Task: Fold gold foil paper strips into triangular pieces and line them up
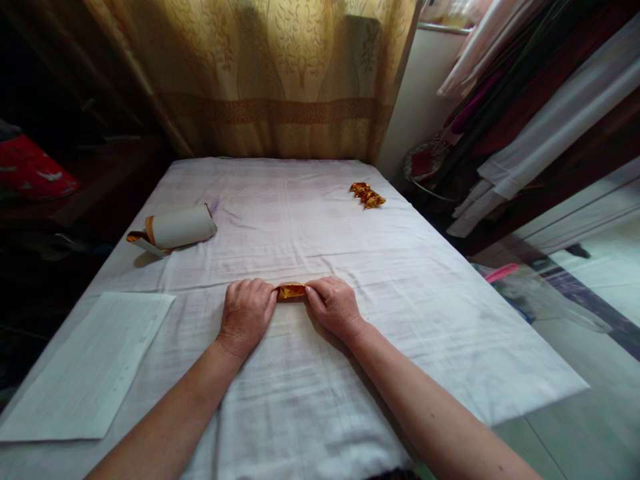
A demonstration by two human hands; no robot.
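Between my two hands is a small folded piece of shiny gold foil paper (291, 291), low over the white cloth. My left hand (249, 308) pinches its left end, the fingers curled and pressed together. At the right end, my right hand (334, 307) grips the foil between thumb and fingers. Only the middle of the piece shows; both ends are covered by fingertips. Further back on the right lie several folded gold foil pieces (367, 195) in a short row, apart from my hands.
A white cloth (400, 287) covers the table. A roll of gold-lined paper (183, 227) lies at the left, its end partly unrolled. Nearer, a pale printed sheet (90, 363) rests flat. A gold curtain (300, 73) hangs behind; clothes (560, 127) hang at the right.
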